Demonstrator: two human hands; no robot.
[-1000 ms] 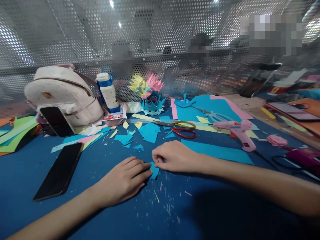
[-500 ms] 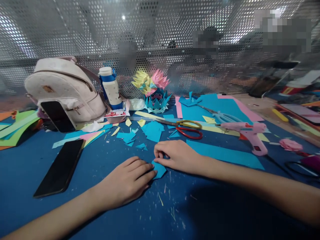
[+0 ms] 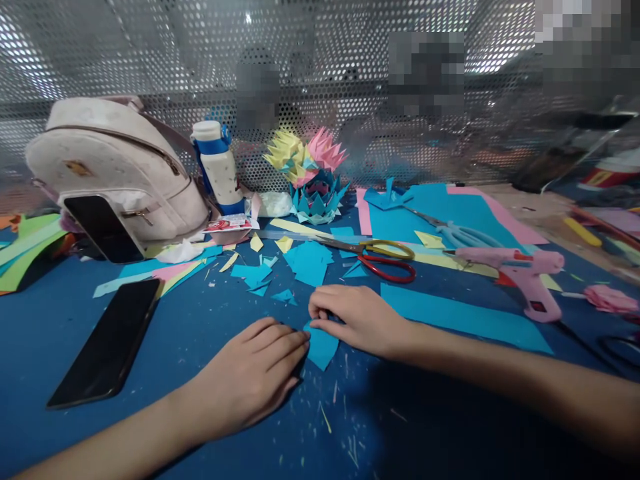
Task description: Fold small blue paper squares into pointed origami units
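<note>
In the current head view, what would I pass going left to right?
Backpack → left hand → right hand → glue gun → pink paper flower.

- Table (image 3: pixel 175 427): paper piece (image 3: pixel 323 350) on it, between left hand (image 3: pixel 255 373) and right hand (image 3: pixel 363 320), touching both.
- Left: bag (image 3: pixel 120 167); phone A (image 3: pixel 105 230) leaning on its front; phone B (image 3: pixel 107 347) flat, nearer.
- Right of bag: bottle (image 3: pixel 219 170), then flowers (image 3: pixel 320 190); mesh (image 3: pixel 175 47) behind all three.
- Beyond hands: scraps (image 3: pixel 305 260), scissors (image 3: pixel 370 250) to their right.
- Right of scissors: glue gun (image 3: pixel 533 267); strip (image 3: pixel 460 317) before it; tool (image 3: pixel 470 235) behind, on sheet (image 3: pixel 460 200).
- Far right: rose (image 3: pixel 610 298), beside glue gun.
</note>
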